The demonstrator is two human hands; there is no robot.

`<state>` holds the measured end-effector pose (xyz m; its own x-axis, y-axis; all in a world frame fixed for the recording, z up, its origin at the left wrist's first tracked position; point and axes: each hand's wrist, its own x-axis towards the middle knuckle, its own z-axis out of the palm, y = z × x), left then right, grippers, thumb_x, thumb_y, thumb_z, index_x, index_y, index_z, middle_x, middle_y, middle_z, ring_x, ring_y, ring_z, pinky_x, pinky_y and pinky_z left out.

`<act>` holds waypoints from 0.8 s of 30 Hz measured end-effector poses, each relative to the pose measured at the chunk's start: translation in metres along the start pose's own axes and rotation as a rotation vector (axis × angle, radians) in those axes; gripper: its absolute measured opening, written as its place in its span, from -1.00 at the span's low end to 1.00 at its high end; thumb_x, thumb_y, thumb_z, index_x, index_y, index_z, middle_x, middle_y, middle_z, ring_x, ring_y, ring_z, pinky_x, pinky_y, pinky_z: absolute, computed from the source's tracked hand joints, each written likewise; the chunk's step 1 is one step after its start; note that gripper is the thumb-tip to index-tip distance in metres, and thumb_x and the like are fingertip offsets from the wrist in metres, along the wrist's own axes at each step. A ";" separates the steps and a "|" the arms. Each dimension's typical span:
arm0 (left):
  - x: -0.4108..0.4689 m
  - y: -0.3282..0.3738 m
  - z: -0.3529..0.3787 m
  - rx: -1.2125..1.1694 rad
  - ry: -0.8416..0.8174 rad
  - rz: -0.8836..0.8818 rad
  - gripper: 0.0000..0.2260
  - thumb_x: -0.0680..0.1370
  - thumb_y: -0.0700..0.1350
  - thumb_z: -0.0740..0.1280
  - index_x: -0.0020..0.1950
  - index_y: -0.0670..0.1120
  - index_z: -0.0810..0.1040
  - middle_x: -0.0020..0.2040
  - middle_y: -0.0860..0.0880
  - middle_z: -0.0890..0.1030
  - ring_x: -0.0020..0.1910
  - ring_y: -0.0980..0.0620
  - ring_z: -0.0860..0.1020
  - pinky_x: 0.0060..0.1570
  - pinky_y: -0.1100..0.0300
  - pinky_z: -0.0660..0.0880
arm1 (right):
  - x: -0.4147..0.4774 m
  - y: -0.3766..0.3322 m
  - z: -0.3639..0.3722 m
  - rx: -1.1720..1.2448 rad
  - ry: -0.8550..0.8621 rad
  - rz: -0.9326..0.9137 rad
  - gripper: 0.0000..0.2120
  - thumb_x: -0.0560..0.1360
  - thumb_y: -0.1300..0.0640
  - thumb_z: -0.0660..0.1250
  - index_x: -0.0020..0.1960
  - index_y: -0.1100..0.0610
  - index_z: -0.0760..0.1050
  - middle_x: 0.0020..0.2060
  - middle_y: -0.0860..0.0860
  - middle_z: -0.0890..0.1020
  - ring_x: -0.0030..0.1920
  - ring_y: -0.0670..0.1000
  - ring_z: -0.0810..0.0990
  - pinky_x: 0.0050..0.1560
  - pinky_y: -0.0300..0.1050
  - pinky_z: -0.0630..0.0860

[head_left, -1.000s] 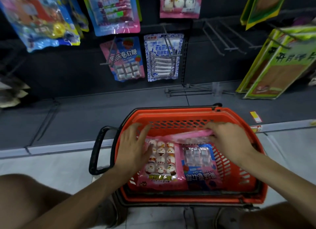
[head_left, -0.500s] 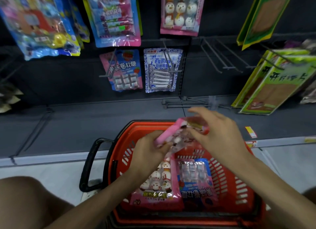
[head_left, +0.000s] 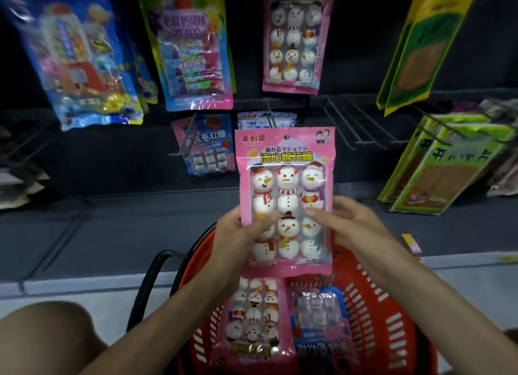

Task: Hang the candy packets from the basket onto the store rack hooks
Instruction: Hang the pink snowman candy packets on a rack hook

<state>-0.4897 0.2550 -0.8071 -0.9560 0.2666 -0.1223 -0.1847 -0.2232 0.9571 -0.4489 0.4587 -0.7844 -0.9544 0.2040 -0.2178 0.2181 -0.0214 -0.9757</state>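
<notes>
A pink packet of snowman marshmallows (head_left: 286,178) is held upright in front of me, above the orange basket (head_left: 372,313). My left hand (head_left: 238,234) grips its left edge with the thumb across the front. Its right edge is gripped by my right hand (head_left: 347,223), thumb on the front too. In the basket lie another pink snowman packet (head_left: 252,321) and a blue packet (head_left: 319,327). A matching snowman packet (head_left: 294,38) hangs on the rack above. Bare rack hooks (head_left: 353,125) stick out to its lower right.
Other packets hang on the rack: a blue toy-candy bag (head_left: 81,61), a pink-blue bag (head_left: 190,47), a small pink-blue packet (head_left: 207,147). Green-yellow packets (head_left: 448,164) hang at right. The basket's black handle (head_left: 151,282) lies left. A grey shelf base (head_left: 112,234) runs behind.
Both hands lifted the pink snowman packet out of the basket and turned it upright, facing me. My view rose toward the rack.
</notes>
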 end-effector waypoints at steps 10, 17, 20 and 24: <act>0.023 0.055 0.031 0.103 0.028 0.264 -0.73 0.61 -0.11 0.44 0.30 -0.03 0.58 0.16 0.03 0.72 0.14 0.00 0.71 0.13 -0.03 0.66 | 0.004 -0.035 -0.009 0.154 0.046 -0.202 -0.72 0.50 0.24 0.50 0.21 0.11 0.65 0.06 0.12 0.75 0.08 0.20 0.74 0.21 0.32 0.60; 0.062 0.113 0.050 0.277 0.072 0.458 -0.79 0.60 -0.06 0.46 0.22 -0.01 0.60 0.02 -0.02 0.71 -0.05 0.01 0.72 -0.23 0.26 0.61 | 0.034 -0.080 -0.016 0.114 0.110 -0.353 -0.80 0.52 0.17 0.49 0.14 0.07 0.67 0.00 0.07 0.76 0.00 0.17 0.76 0.12 0.30 0.65; 0.079 0.136 0.062 0.444 0.173 0.563 -0.75 0.59 0.04 0.47 0.22 0.06 0.54 -0.02 0.06 0.65 -0.11 0.16 0.66 -0.18 0.14 0.65 | 0.050 -0.098 -0.019 0.097 0.152 -0.423 -0.83 0.51 0.08 0.51 0.09 0.05 0.68 -0.02 0.06 0.77 0.00 0.14 0.76 0.10 0.28 0.66; 0.105 0.171 0.074 0.821 0.377 0.887 -0.56 0.59 0.17 0.42 0.42 0.14 0.39 0.15 0.07 0.53 0.05 0.11 0.56 0.01 -0.02 0.62 | 0.069 -0.110 -0.027 0.128 0.242 -0.483 -0.79 0.50 -0.01 0.53 0.03 0.10 0.68 -0.09 0.05 0.77 -0.06 0.11 0.77 -0.01 0.17 0.71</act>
<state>-0.6052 0.3140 -0.6370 -0.7089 0.0107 0.7052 0.6169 0.4942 0.6126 -0.5335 0.5012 -0.6917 -0.8624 0.4390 0.2520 -0.2736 0.0145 -0.9617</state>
